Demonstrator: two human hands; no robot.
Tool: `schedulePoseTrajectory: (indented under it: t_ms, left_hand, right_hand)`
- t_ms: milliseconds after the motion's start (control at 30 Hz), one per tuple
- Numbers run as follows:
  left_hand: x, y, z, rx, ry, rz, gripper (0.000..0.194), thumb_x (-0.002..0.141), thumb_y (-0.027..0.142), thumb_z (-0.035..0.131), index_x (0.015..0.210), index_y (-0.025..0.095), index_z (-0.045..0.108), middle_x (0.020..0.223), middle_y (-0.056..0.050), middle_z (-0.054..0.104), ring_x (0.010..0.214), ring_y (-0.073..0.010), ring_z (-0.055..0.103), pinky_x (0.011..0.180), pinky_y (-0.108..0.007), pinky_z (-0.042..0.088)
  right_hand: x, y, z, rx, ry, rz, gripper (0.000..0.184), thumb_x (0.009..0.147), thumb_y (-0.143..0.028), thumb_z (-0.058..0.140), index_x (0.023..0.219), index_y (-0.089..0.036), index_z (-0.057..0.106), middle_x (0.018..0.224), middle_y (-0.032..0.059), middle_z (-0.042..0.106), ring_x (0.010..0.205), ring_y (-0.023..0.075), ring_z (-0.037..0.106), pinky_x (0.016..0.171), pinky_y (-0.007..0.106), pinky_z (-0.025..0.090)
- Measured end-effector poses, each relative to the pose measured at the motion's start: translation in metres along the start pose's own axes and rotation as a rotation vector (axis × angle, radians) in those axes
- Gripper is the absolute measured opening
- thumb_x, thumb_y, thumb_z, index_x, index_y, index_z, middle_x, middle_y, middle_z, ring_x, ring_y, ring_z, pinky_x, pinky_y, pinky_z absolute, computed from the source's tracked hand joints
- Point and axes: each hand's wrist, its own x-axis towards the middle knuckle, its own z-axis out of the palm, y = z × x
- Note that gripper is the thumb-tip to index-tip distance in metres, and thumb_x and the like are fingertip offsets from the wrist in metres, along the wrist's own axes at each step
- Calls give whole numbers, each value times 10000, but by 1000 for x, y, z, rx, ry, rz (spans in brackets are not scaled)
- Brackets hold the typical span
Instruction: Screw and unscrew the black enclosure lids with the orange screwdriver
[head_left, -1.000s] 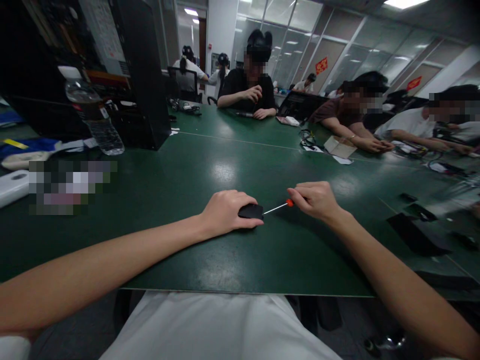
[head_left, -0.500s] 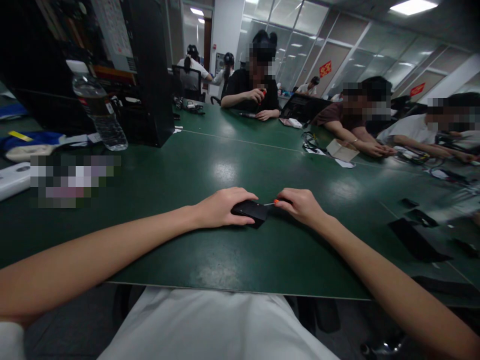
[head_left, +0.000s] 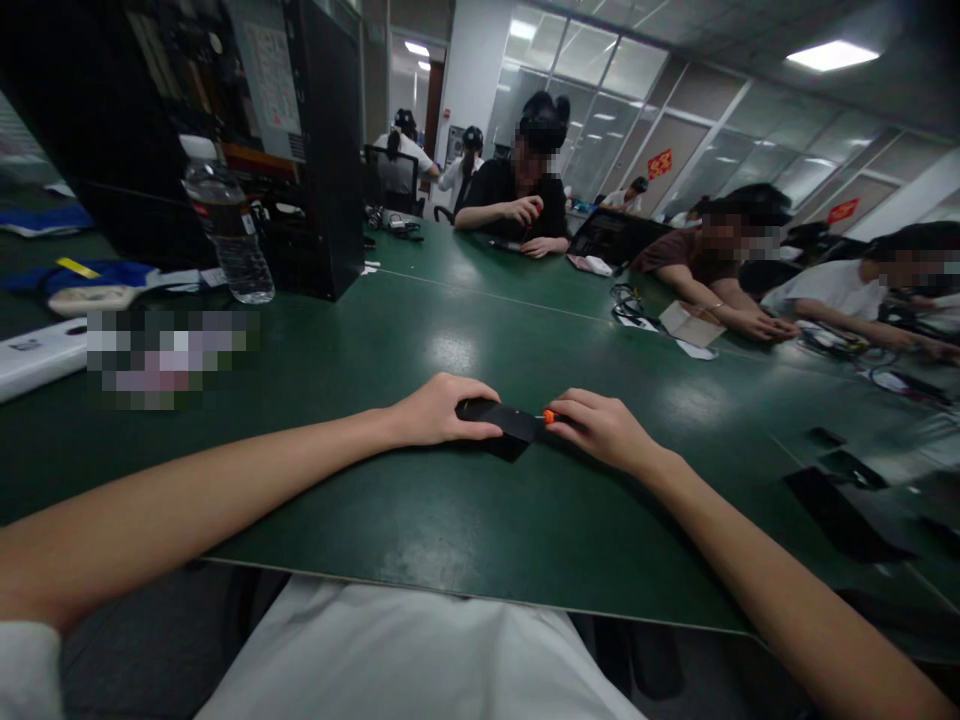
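My left hand [head_left: 450,408] grips a flat black box-like part [head_left: 510,425] from its left side, thumb along the near edge and fingers over the far one. The part rests on the green table [head_left: 420,510]. From the right, my right hand [head_left: 604,425] is closed around a screwdriver [head_left: 551,416] with an orange-and-black handle. Its thin metal shaft points left at the right end of the black part. Whether the tip touches a screw there is too small to tell.
A water bottle [head_left: 229,225] stands by an open computer case [head_left: 330,150] at the left. Black flat pieces [head_left: 844,515] lie at the right. Across the table, people work, with cables and a cardboard piece [head_left: 690,325] near them.
My right hand has come slightly lower, and its fingers sit differently on the screwdriver, showing more of the handle. Less shaft shows. The view has tilted slightly upward.
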Motion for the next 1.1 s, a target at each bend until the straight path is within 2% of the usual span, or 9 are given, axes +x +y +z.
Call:
schedulePoseTrajectory:
  t_ms: [167,400,500,733,933,1000,1100]
  left_hand:
    - [1,-1,1,12,40,-3,399,858,448,757,1102,134,736,1053,-86,772,942,-222,709,846,-295,486]
    - [1,0,2,3,4,10,397,868,422,751,1140,133,729,1102,-101,767,988,-228,708,903,-302,487]
    - [1,1,1,-18,2,2,410,864,421,751,1157,135,731,1099,-104,767,987,-228,710,906,-300,484]
    - [1,0,2,-38,11,-11,415,841,446,765,1144,163,744,1105,-96,772,986,-243,709,909,-318,486]
    - [1,2,1,-55,32,1,419,835,433,774,1130,137,743,1103,-110,766,999,-243,702,911,-318,482]
    - [2,2,2,-88,74,-28,407,834,438,770,1101,132,751,1085,-107,763,994,-243,694,906,-324,478]
    - [5,0,5,-267,150,-161,428,848,490,738,1079,131,752,1035,-96,758,960,-239,684,862,-328,481]
  right_hand:
    - [-2,4,-2,-26,-5,-14,265,1027,-390,520,1014,-186,689,844,57,696,694,126,615,614,249,460]
    - [6,-11,3,-131,126,-27,228,1006,-357,558,999,-179,702,823,61,696,720,139,610,624,261,431]
    - [10,-20,6,-146,138,-13,215,1003,-329,550,1006,-179,704,831,71,703,738,157,608,637,281,427]
    - [13,-23,15,-79,95,33,266,1020,-302,468,1092,-180,693,880,90,706,786,174,637,666,287,467]
    - [13,-21,19,-8,3,39,273,1024,-328,464,1126,-184,672,851,54,694,722,144,627,647,259,457]
    - [12,-20,17,2,-27,52,257,1015,-346,488,1080,-185,677,835,49,680,705,145,616,625,262,437]
    - [9,-16,14,13,-60,88,243,1007,-353,510,1049,-180,674,858,49,675,712,146,617,630,263,437]
